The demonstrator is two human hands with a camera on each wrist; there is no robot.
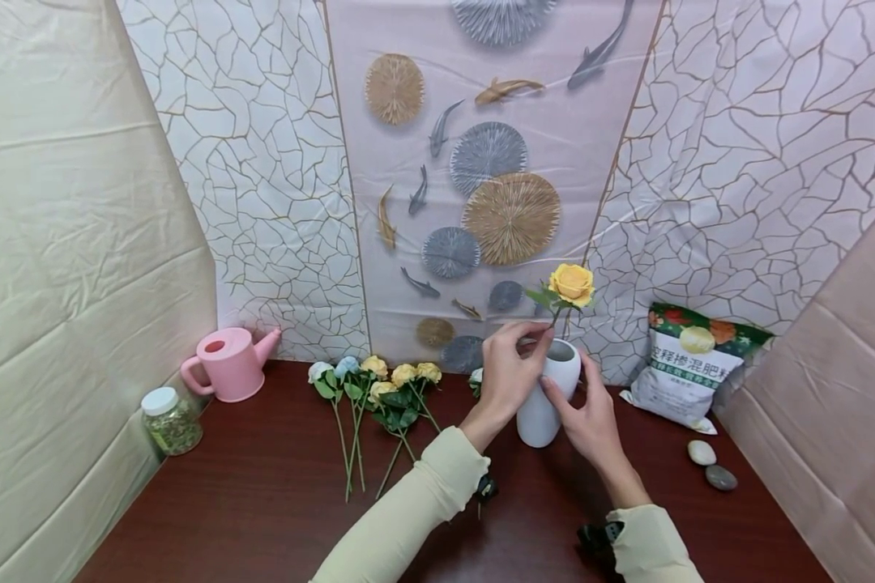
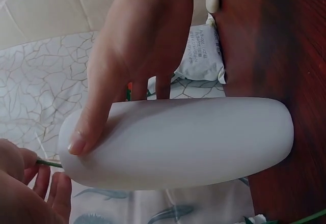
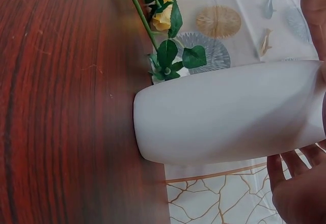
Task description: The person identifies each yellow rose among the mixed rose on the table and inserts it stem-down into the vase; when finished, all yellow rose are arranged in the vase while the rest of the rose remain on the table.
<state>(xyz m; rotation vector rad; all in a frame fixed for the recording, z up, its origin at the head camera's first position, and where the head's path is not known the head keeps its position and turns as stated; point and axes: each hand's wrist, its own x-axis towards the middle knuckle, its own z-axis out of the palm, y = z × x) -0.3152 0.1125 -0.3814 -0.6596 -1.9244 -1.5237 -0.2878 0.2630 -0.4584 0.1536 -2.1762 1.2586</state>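
A white vase (image 1: pixel 536 423) stands upright on the dark red table. My right hand (image 1: pixel 591 417) holds it near the top, thumb on the front and fingers around the far side. Above the mouth is a yellow rose (image 1: pixel 572 285) with green leaves, its stem pinched by my left hand (image 1: pixel 509 368). In the left wrist view, the green stem (image 2: pixel 49 163) runs from those fingertips to the vase's mouth; how deep it goes is hidden. The right wrist view shows the vase's lower body (image 3: pixel 214 117) resting on the table.
Left of the vase lie several yellow roses (image 1: pixel 403 374), a blue flower (image 1: pixel 347 366) and a white one (image 1: pixel 319 371). Farther left are a pink watering can (image 1: pixel 235 368) and a lidded jar (image 1: pixel 171 423). A fertilizer bag (image 1: pixel 689 368) and two stones (image 1: pixel 702 453) sit right.
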